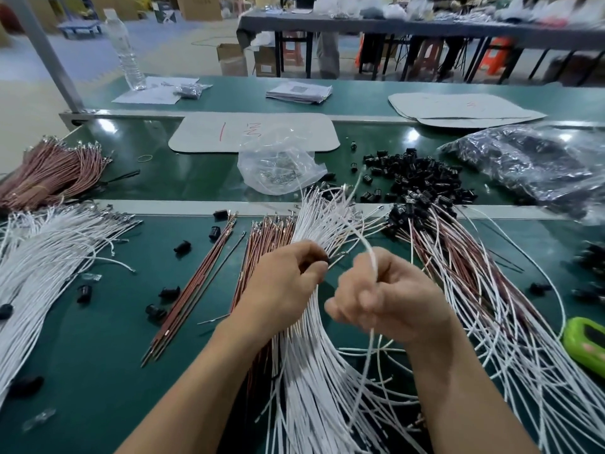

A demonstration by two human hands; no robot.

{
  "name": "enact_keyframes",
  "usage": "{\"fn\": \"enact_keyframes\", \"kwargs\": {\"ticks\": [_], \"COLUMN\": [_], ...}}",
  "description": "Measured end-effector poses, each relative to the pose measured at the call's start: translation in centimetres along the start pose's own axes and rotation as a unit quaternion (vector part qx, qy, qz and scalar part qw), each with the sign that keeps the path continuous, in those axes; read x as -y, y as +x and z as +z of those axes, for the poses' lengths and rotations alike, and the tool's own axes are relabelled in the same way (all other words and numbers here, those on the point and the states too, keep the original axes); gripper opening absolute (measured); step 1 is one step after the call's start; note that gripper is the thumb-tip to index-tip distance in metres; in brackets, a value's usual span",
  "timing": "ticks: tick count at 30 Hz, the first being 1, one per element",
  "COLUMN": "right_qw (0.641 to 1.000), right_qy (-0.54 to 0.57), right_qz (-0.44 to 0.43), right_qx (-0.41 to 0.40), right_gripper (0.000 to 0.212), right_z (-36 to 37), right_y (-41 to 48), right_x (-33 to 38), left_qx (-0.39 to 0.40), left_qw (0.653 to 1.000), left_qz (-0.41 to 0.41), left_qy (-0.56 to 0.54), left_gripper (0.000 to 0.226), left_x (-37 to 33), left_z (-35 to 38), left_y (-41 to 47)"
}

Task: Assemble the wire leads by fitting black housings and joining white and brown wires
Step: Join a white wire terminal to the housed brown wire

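My left hand (288,283) is closed around a small black housing (322,258), mostly hidden by the fingertips, above a fan of white wires (314,371). My right hand (389,296) pinches a single white wire (371,253) that arcs up toward the far side and hangs down below the fist. Brown wires (262,237) lie left of the white fan. A heap of loose black housings (412,172) sits behind, and finished leads with housings fitted (458,257) spread to the right.
More white wires (39,253) and a brown bundle (49,172) lie at the left. A clear bag of metal terminals (278,165), a large bag of black parts (530,162), a green object (586,342) and stray housings (168,291) sit on the green bench (98,355).
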State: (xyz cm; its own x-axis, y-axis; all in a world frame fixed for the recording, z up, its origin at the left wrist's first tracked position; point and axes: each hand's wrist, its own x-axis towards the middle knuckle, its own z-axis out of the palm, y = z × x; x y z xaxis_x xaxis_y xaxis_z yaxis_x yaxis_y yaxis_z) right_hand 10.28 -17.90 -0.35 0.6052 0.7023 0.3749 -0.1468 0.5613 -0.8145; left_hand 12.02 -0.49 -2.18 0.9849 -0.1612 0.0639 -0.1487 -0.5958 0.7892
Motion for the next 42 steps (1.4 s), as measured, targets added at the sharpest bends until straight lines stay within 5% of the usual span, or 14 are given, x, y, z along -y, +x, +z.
{"fn": "enact_keyframes", "kwargs": {"ticks": [9,16,21,28,37,42], "right_qw": [0.982,0.985,0.941,0.873,0.832,0.852], "right_qy": [0.139,0.122,0.244,0.160,0.239,0.167], "right_qz": [-0.118,-0.089,-0.229,-0.256,-0.250,-0.171], "right_qx": [-0.055,0.086,-0.054,-0.383,-0.433,-0.466], "right_gripper": [0.019,0.011,0.019,0.021,0.027,0.016], "right_z": [-1.0,-0.8,-2.3,-3.7,-3.9,-3.3], "right_y": [-0.6,-0.9,-1.3,-0.6,0.3,0.2], "right_x": [1.3,0.7,1.3,0.5,0.1,0.3], "left_qx": [-0.023,-0.035,-0.038,-0.081,0.089,0.025], "left_qw": [1.000,0.999,0.999,0.973,0.992,0.994], "left_qz": [-0.001,-0.024,-0.028,0.040,0.067,0.073], "left_qy": [0.005,0.001,-0.020,-0.214,-0.062,-0.083], "left_gripper": [0.008,0.008,0.010,0.015,0.011,0.020], "left_x": [0.0,-0.2,-0.2,-1.2,-2.4,-1.9], "left_z": [0.8,1.1,1.2,0.1,1.6,1.2], "left_y": [0.0,0.3,0.2,-1.3,-2.8,-2.3]}}
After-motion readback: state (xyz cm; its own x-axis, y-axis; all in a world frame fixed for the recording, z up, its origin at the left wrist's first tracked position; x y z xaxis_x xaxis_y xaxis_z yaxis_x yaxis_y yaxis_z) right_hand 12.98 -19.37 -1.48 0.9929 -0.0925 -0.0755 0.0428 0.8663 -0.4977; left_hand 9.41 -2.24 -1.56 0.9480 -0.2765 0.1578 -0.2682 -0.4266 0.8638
